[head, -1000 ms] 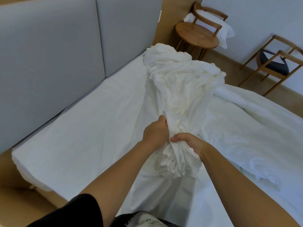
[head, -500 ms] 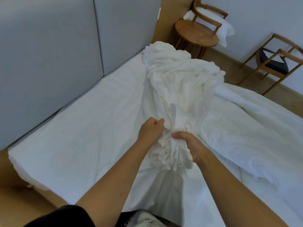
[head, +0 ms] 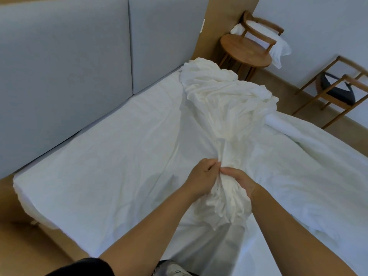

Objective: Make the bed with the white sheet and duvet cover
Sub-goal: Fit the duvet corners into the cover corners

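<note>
Head: hands (head: 203, 179) around bunched duvet cover (head: 229, 108)

White duvet cover (head: 225, 108) bunched, ridged along sheet (head: 103, 166); sheet flat

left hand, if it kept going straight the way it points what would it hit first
The left hand would meet the bunched duvet cover it grips, then probably the right hand just beyond; depth is unclear.

Soft daylight — edges bowed (slight blur)
</note>
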Demonstrator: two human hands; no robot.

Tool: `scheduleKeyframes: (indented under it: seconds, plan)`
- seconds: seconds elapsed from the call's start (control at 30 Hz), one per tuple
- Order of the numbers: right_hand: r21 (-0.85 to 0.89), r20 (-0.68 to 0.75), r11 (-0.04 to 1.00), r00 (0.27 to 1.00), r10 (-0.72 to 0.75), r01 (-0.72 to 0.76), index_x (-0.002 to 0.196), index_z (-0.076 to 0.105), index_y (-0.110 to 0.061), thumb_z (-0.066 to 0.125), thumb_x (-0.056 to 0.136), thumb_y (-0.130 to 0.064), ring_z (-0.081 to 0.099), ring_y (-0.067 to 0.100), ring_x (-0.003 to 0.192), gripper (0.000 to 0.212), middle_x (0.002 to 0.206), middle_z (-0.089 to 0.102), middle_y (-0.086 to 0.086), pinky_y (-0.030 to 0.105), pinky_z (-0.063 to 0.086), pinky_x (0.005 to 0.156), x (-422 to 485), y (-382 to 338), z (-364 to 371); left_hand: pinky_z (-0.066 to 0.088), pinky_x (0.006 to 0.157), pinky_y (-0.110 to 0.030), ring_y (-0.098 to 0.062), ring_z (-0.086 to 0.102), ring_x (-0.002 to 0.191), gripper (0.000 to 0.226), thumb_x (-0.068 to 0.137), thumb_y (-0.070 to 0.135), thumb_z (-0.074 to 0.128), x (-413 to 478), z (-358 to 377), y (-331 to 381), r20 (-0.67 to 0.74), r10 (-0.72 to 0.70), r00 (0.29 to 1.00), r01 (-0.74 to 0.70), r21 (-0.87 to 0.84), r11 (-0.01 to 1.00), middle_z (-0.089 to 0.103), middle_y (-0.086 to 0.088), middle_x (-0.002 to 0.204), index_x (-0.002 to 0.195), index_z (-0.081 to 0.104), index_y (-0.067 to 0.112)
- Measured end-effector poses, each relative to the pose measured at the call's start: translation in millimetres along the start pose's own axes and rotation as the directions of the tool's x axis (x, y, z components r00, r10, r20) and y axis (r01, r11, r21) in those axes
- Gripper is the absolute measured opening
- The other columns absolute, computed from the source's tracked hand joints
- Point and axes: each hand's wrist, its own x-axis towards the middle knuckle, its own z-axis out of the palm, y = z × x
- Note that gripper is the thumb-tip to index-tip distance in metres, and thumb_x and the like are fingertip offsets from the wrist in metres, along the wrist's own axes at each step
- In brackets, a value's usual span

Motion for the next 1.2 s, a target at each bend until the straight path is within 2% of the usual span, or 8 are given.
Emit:
scheduleKeyframes:
  seconds: [0.13, 0.3, 0.47, 0.57, 0.77, 0.97, 1.07, 1.2]
  plan:
    - [0.015, 0.037, 1.000, 0.999, -0.007, 0.007, 0.076, 0.073, 0.000, 0.093, 0.024, -0.008, 0.069, 0.030, 0.067, 0.057, 0.073, 0.067, 0.018, 0.038, 0.057, 0.060, 6, 10, -1, 0.042, 0.095, -0.029, -0.013, 0.055, 0.107, 0.032, 0.099, 0.031, 0.037, -3, -8, -4, 0.101, -0.059, 0.993, 0.069, -0.102, 0.992, 0.059, 0.002, 0.116, 0.112, 0.060, 0.015]
    - [-0.033, 0.050, 0.998, 0.997, -0.054, 0.055, 0.090, 0.072, 0.000, 0.087, 0.028, -0.011, 0.067, 0.031, 0.075, 0.065, 0.085, 0.068, 0.018, 0.039, 0.056, 0.068, 14, 12, 5, 0.048, 0.070, -0.027, -0.018, 0.060, 0.076, 0.019, 0.093, 0.025, 0.049, 11, -28, -1, -0.066, -0.237, 0.969, 0.218, -0.214, 0.952, 0.063, -0.002, 0.087, 0.094, 0.062, 0.013]
    - [-0.134, 0.038, 0.990, 0.998, -0.042, 0.047, 0.084, 0.072, 0.001, 0.073, 0.037, -0.008, 0.068, 0.031, 0.069, 0.048, 0.079, 0.068, 0.019, 0.037, 0.056, 0.060, 16, 3, 8, 0.034, 0.057, -0.024, -0.012, 0.045, 0.058, 0.033, 0.093, 0.040, 0.050, 27, -36, -10, 0.051, -0.489, 0.871, 0.484, 0.091, 0.871, 0.052, -0.003, 0.071, 0.076, 0.055, 0.011]
    - [-0.236, -0.004, 0.972, 1.000, -0.008, 0.007, 0.085, 0.073, 0.000, 0.068, 0.042, -0.007, 0.069, 0.030, 0.070, 0.044, 0.081, 0.069, 0.019, 0.036, 0.056, 0.062, 16, 0, 8, 0.035, 0.060, -0.024, -0.014, 0.040, 0.056, 0.033, 0.092, 0.007, 0.048, 36, -32, -8, -0.042, -0.350, 0.936, 0.350, 0.238, 0.906, 0.044, -0.003, 0.062, 0.059, 0.043, 0.012]
    - [-0.417, -0.075, 0.908, 0.997, -0.001, -0.031, 0.087, 0.071, -0.005, 0.070, 0.032, -0.021, 0.068, 0.025, 0.072, 0.057, 0.080, 0.071, 0.013, 0.036, 0.052, 0.077, 11, -8, 2, 0.026, 0.049, -0.027, -0.015, 0.038, 0.051, 0.047, 0.090, 0.016, 0.053, 48, -51, 3, -0.302, -0.025, 0.953, 0.126, 0.319, 0.939, 0.037, 0.001, 0.051, 0.048, 0.034, 0.018]
    - [-0.273, -0.109, 0.958, 0.993, 0.053, -0.081, 0.109, 0.069, -0.003, 0.091, 0.033, -0.020, 0.062, 0.040, 0.102, 0.081, 0.110, 0.066, 0.024, 0.054, 0.040, 0.103, 13, 2, -6, 0.027, 0.052, -0.022, -0.010, 0.035, 0.052, 0.042, 0.095, 0.018, 0.052, 51, -49, 28, -0.115, 0.052, 0.992, -0.045, 0.065, 0.997, 0.035, 0.002, 0.056, 0.056, 0.036, 0.017]
    - [-0.078, -0.053, 0.996, 0.998, 0.042, -0.046, 0.112, 0.066, -0.002, 0.094, 0.034, -0.016, 0.067, 0.037, 0.090, 0.084, 0.102, 0.068, 0.022, 0.049, 0.051, 0.084, 14, 10, -6, 0.043, 0.082, -0.027, -0.015, 0.057, 0.091, 0.022, 0.097, 0.026, 0.047, 41, -34, 11, 0.004, 0.028, 1.000, -0.029, 0.127, 0.992, 0.063, 0.000, 0.097, 0.099, 0.067, 0.017]
    - [0.043, 0.015, 0.999, 1.000, -0.013, 0.012, 0.097, 0.070, 0.000, 0.093, 0.030, -0.007, 0.068, 0.035, 0.078, 0.071, 0.088, 0.068, 0.022, 0.043, 0.057, 0.067, 17, 16, 4, 0.042, 0.101, -0.041, -0.023, 0.055, 0.116, 0.059, 0.091, 0.054, 0.029, 30, -23, -19, 0.057, 0.048, 0.997, -0.061, 0.240, 0.969, 0.058, -0.006, 0.128, 0.126, 0.056, 0.016]
